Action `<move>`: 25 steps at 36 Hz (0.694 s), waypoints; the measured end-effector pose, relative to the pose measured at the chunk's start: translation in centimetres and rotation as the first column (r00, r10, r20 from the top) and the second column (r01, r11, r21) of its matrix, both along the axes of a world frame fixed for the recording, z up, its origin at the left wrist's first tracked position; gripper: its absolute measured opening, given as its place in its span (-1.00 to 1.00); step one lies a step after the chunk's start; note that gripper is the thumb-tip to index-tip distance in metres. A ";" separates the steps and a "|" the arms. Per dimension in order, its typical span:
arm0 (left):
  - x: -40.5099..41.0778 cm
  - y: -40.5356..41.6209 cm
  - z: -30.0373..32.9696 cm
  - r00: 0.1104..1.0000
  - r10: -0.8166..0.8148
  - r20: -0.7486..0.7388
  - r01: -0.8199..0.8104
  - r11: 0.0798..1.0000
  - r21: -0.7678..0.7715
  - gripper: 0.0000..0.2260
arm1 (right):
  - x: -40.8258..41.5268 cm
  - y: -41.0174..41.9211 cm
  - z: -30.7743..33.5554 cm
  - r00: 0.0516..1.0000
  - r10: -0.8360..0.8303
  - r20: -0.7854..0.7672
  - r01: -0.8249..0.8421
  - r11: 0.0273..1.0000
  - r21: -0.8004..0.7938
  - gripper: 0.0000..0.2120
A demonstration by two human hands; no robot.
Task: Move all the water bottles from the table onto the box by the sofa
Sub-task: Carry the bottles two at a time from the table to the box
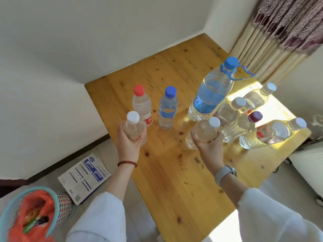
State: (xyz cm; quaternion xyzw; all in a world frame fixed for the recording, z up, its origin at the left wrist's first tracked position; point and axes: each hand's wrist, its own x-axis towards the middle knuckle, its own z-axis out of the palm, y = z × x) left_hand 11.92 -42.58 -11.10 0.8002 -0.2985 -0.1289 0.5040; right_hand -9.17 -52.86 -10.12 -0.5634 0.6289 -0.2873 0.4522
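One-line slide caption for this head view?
Left hand and right hand each grip a white-capped bottle over the wooden table, seven other bottles standing behind.

A wooden table (174, 172) stands in a white-walled corner; a curtain (288, 28) hangs beyond it, sunlight falling across its right side.

A mesh bin (63, 205) with an orange bag (35, 217) stands on the floor at my near left. Just beyond it, a printed white packet (83, 177) lies flat by the wall. A patterned curtain (286, 30) hangs far right.
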 end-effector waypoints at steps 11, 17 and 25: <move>-7.6 1.3 2.8 0.949 -0.314 -0.007 0.312 0.945 -0.098 -0.45 | -6.9 3.3 0.9 0.996 0.084 0.042 -0.083 0.996 -0.017 -0.35; -15.2 0.1 4.4 0.861 -0.509 0.025 0.509 0.858 -0.069 -0.47 | -14.5 6.3 2.9 0.996 0.081 0.042 -0.076 0.992 -0.100 -0.42; -31.5 -0.7 7.1 0.659 -0.752 0.018 0.752 0.660 0.001 -0.29 | -30.1 11.5 6.4 0.996 -0.061 -0.063 0.046 0.977 -0.209 -0.32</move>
